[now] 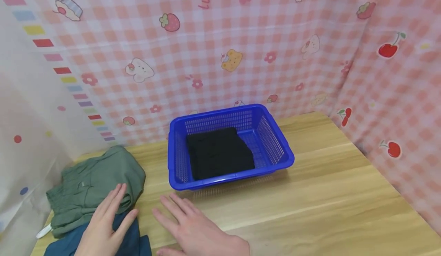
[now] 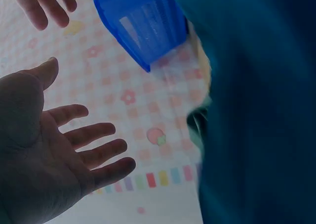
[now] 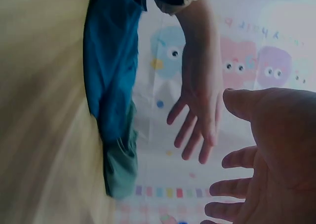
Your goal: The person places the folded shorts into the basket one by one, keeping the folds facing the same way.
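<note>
My left hand (image 1: 105, 225) is held with straight, spread fingers over the dark blue garment (image 1: 134, 235) at the lower left. Behind that lies a grey-green garment (image 1: 100, 175) with a gathered elastic waistband, loosely bunched. My right hand (image 1: 196, 225) is in front of the blue basket (image 1: 231, 179), its fingers extended and nothing in its grasp. Folded black cloth (image 1: 220, 152) lies inside the basket, toward its left side. In the left wrist view the dark blue garment (image 2: 256, 110) fills the right side, apart from the left palm (image 2: 54, 155).
The wooden tabletop (image 1: 327, 194) runs beneath everything, with the basket near its back edge. A pink checked cloth (image 1: 206, 57) hangs behind and along the right side. A small white object (image 1: 44, 231) pokes out beside the green garment at the left.
</note>
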The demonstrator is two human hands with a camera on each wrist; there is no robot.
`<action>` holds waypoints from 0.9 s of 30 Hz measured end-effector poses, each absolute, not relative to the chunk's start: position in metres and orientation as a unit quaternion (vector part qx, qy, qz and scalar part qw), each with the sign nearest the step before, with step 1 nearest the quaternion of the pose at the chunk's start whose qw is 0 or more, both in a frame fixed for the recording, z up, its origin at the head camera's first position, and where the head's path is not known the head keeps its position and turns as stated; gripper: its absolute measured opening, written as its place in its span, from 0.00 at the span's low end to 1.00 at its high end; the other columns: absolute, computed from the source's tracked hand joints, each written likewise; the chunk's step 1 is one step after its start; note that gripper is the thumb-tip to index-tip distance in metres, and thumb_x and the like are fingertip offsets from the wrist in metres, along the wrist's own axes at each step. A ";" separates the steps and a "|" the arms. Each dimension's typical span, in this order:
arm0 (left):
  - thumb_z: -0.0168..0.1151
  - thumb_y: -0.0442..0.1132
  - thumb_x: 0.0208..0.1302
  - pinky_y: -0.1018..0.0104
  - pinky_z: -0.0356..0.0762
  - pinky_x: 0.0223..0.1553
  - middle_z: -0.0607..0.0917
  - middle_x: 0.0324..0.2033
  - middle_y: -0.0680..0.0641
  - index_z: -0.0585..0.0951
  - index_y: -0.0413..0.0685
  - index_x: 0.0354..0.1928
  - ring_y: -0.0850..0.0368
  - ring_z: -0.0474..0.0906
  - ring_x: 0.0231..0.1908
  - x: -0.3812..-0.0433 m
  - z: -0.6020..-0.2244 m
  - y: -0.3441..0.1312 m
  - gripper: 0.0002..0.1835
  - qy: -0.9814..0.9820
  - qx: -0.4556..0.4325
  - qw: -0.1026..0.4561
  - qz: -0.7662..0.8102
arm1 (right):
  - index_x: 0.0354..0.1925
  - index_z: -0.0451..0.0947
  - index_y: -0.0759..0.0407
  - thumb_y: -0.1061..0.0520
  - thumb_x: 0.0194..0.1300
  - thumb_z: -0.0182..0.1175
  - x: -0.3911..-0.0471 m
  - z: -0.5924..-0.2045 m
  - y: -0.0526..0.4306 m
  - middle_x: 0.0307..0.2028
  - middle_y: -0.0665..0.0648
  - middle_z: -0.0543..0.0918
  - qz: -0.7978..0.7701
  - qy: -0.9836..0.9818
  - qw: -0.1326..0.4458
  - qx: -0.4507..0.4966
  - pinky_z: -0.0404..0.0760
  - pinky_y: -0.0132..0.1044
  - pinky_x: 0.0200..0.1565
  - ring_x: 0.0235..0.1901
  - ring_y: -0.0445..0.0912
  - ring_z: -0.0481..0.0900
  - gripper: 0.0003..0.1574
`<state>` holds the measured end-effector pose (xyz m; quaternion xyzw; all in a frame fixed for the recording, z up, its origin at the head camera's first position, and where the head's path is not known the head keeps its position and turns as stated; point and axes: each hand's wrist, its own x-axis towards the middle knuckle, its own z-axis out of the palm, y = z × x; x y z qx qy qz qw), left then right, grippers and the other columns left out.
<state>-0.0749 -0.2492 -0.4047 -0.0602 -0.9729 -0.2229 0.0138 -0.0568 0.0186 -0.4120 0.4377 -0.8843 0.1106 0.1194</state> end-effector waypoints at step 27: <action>0.45 0.64 0.82 0.22 0.69 0.62 0.53 0.72 0.12 0.45 0.23 0.80 0.12 0.59 0.68 -0.090 -0.400 -0.346 0.51 -0.978 0.019 -0.147 -0.148 | 0.85 0.48 0.48 0.25 0.78 0.43 -0.081 -0.427 -0.026 0.85 0.56 0.53 0.143 -0.894 -0.105 0.410 0.67 0.43 0.80 0.85 0.50 0.53 0.51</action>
